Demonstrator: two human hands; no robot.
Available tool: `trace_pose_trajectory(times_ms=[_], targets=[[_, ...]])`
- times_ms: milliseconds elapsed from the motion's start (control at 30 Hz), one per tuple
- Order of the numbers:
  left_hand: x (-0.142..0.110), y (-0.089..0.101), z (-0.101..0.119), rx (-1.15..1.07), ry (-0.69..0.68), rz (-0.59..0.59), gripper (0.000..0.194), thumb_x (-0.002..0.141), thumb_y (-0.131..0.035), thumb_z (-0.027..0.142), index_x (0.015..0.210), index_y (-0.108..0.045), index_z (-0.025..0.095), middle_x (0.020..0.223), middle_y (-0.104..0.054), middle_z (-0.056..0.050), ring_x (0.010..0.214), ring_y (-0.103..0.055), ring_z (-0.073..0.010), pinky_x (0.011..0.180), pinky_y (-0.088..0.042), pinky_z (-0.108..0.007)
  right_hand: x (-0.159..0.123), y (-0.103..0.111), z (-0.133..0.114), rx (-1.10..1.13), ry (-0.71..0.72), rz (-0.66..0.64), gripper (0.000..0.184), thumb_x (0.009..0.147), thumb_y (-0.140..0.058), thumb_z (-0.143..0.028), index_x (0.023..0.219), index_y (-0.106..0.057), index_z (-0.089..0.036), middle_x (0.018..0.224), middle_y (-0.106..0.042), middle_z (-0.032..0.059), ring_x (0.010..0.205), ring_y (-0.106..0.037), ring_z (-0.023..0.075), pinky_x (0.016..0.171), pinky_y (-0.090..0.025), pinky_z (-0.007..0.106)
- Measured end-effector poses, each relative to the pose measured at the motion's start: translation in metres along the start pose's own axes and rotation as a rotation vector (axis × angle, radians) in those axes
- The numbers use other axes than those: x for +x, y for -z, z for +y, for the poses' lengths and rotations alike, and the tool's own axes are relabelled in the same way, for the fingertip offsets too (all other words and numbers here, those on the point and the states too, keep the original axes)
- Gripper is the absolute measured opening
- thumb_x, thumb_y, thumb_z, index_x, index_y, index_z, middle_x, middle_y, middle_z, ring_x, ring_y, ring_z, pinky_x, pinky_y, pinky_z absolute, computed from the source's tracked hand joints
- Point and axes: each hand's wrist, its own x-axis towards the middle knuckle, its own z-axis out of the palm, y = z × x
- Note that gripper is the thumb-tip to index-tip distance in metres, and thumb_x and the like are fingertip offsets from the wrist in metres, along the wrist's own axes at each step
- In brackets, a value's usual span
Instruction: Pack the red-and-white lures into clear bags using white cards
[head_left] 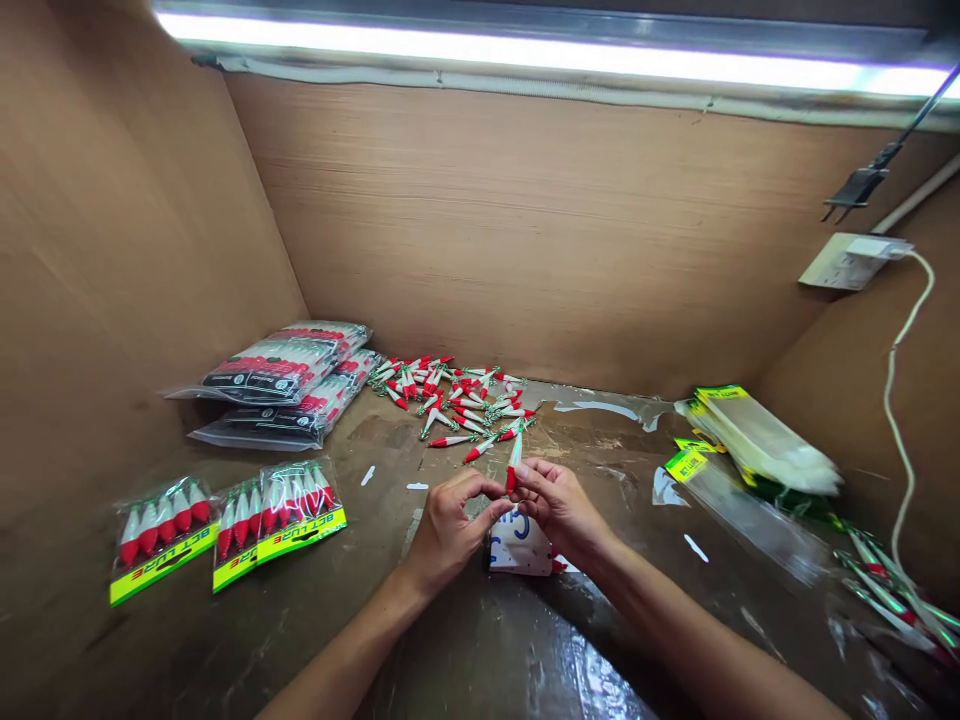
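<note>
Between the fingertips of my right hand [559, 505] is a red-and-white fishing lure [516, 462], held upright with its red end down. My left hand [454, 525] is closed in a pinch beside the lure's lower end; whatever its fingertips hold is too small to make out. Below both hands lies a white packet with blue lettering [517, 552], partly covered by my fingers. A red tip shows at the packet's right edge. Just beyond my hands spreads a loose pile of similar red, white and green lures [465, 395].
Stacked bags of lures [277, 375] stand at the back left. Filled lure packs with yellow labels [281, 510] lie at the left. To the right are empty clear bags [772, 440] and more lures [892, 590]. A white cable [892, 400] hangs from the power outlet [851, 262].
</note>
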Motion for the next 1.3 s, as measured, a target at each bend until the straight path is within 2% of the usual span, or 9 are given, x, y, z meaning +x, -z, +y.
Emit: trace_pose_trajectory(times_ms=[267,400,600,800,900,1033,1133,1200,1300], targets=[[0.000,0.001,0.001,-0.037,0.021,0.006,0.015,0.091,-0.064,0.034,0.089,-0.073,0.022,0.087,-0.072,-0.002,0.081,-0.067,-0.0171,0.075,-0.047,-0.026,0.001,-0.003,0.007,0.032,0.008,0.025,0.026,0.080,-0.078,-0.038,0.089,-0.071,-0.015,0.076,-0.065,0.0011,0.064,-0.058,0.0079,0.061,-0.048,0.017],[-0.001,-0.002,-0.003,-0.156,0.188,0.018,0.018,0.090,-0.065,0.037,0.089,-0.073,0.021,0.086,-0.073,-0.002,0.078,-0.067,-0.0174,0.071,-0.049,-0.026,0.001,-0.005,0.011,-0.055,0.151,0.073,0.024,0.082,-0.076,-0.038,0.092,-0.071,-0.017,0.078,-0.066,0.0011,0.067,-0.058,0.0095,0.064,-0.048,0.020],[0.000,-0.005,-0.009,-0.592,0.389,-0.034,0.023,0.083,-0.073,0.038,0.084,-0.071,0.015,0.079,-0.069,-0.003,0.071,-0.062,-0.0143,0.069,-0.047,-0.023,-0.004,-0.007,0.008,-0.354,0.373,0.060,0.021,0.087,-0.069,-0.037,0.099,-0.071,-0.020,0.086,-0.068,0.0024,0.072,-0.058,0.0133,0.069,-0.048,0.025],[-0.004,-0.005,-0.003,-1.149,0.606,-0.199,0.022,0.083,-0.072,0.035,0.082,-0.064,0.015,0.078,-0.063,-0.003,0.073,-0.060,-0.0130,0.071,-0.047,-0.025,0.001,-0.004,0.009,-0.237,0.322,-0.048,0.023,0.088,-0.067,-0.040,0.098,-0.069,-0.020,0.090,-0.069,0.0039,0.075,-0.061,0.0152,0.070,-0.048,0.027],[-0.005,-0.008,-0.001,-0.929,0.512,-0.120,0.022,0.086,-0.068,0.036,0.081,-0.065,0.015,0.076,-0.063,-0.002,0.069,-0.058,-0.0128,0.068,-0.046,-0.025,-0.002,-0.008,0.007,-0.236,0.307,-0.008,0.023,0.088,-0.067,-0.040,0.095,-0.068,-0.019,0.090,-0.071,0.0047,0.075,-0.062,0.0154,0.068,-0.049,0.026],[-0.009,-0.006,0.005,-0.123,0.174,0.080,0.016,0.089,-0.062,0.029,0.080,-0.068,0.018,0.077,-0.065,-0.003,0.072,-0.059,-0.0160,0.069,-0.043,-0.027,-0.013,-0.018,0.007,-0.286,0.309,0.136,0.020,0.087,-0.068,-0.039,0.091,-0.067,-0.019,0.088,-0.072,0.0039,0.075,-0.063,0.0155,0.070,-0.050,0.026],[-0.013,-0.004,0.009,0.311,-0.046,0.126,0.014,0.090,-0.057,0.023,0.080,-0.067,0.020,0.077,-0.065,-0.003,0.076,-0.059,-0.0183,0.071,-0.040,-0.030,-0.019,-0.023,0.012,-0.293,0.320,0.177,0.019,0.086,-0.069,-0.038,0.088,-0.066,-0.020,0.088,-0.072,0.0037,0.079,-0.064,0.0169,0.074,-0.050,0.029],[-0.013,-0.002,0.009,0.407,-0.080,0.110,0.015,0.091,-0.055,0.022,0.082,-0.066,0.021,0.078,-0.065,-0.003,0.076,-0.059,-0.0186,0.071,-0.041,-0.031,-0.019,-0.023,0.013,-0.299,0.310,0.191,0.019,0.085,-0.070,-0.038,0.087,-0.065,-0.020,0.087,-0.072,0.0038,0.078,-0.064,0.0169,0.074,-0.050,0.029],[-0.011,-0.002,0.004,0.347,-0.022,0.014,0.014,0.094,-0.053,0.027,0.097,-0.066,0.023,0.091,-0.069,-0.004,0.087,-0.063,-0.0195,0.078,-0.046,-0.032,-0.013,-0.017,0.002,-0.296,0.315,0.246,0.021,0.086,-0.068,-0.040,0.090,-0.065,-0.020,0.087,-0.071,0.0036,0.075,-0.062,0.0154,0.069,-0.049,0.026]])
